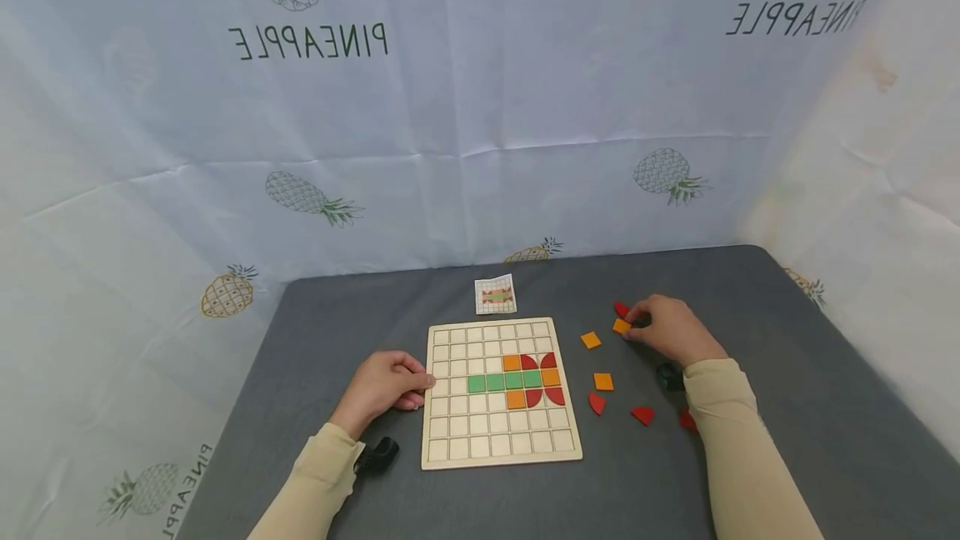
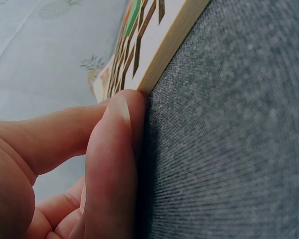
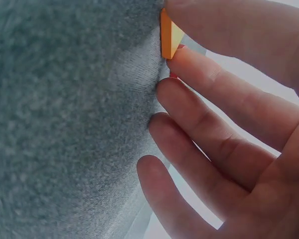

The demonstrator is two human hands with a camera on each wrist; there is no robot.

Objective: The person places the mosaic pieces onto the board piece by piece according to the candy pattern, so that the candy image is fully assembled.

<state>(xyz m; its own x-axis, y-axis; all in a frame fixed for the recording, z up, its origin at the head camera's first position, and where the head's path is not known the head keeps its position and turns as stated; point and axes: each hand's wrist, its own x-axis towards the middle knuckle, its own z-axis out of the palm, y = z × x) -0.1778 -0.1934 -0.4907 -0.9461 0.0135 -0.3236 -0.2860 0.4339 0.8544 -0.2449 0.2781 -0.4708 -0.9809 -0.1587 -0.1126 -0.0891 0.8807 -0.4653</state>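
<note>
A dark grey felt-covered tabletop [image 1: 787,407] is sitting inside pale cloth walls [image 1: 480,123] that are showing pineapple drawings and the mirrored word PINEAPPLE. A square pale wooden grid board [image 1: 501,432] is lying on it, carrying green, orange and red tiles near its right edge. The left hand [image 1: 386,386] is resting against the board's left edge, fingers [image 2: 114,164] curled and touching the rim. Right of the board, the right hand [image 1: 671,330] is pinching a small flat orange square tile [image 1: 621,326] on the tabletop, between thumb and forefinger
</note>
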